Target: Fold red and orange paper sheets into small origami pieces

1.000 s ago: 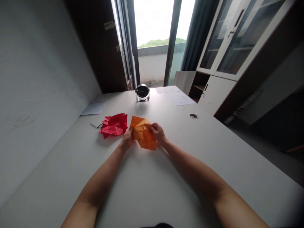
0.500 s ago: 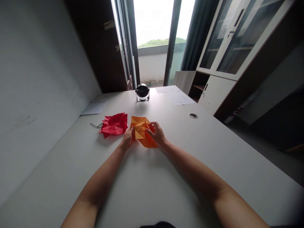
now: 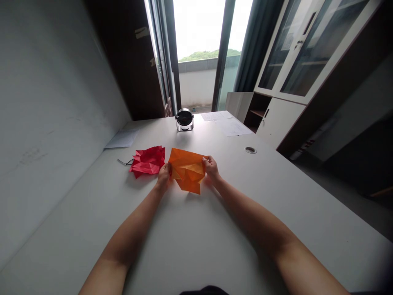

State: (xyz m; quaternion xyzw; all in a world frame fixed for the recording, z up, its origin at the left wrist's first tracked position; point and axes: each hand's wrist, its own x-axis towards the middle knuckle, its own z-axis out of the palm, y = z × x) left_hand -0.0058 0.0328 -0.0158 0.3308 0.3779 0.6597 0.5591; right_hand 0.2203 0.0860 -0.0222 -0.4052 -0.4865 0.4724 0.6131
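Between my hands a creased sheet of orange paper is held up off the table, its lower part hanging down in a flap. My left hand pinches the sheet's left edge, thumb on the near side. At the upper right corner my right hand grips it between thumb and fingers. Just left of my left hand lies a crumpled, folded piece of red paper. A thin dark cord sticks out from its left side.
All this is on a white table. A round black device on a silver stand stands at the back. Paper sheets lie at the far right and far left. A round cable hole is on the right.
My right hand has moved right to the orange paper's edge. The sheet has been opened out wider, and its small folded square face no longer shows. The red paper has not moved.
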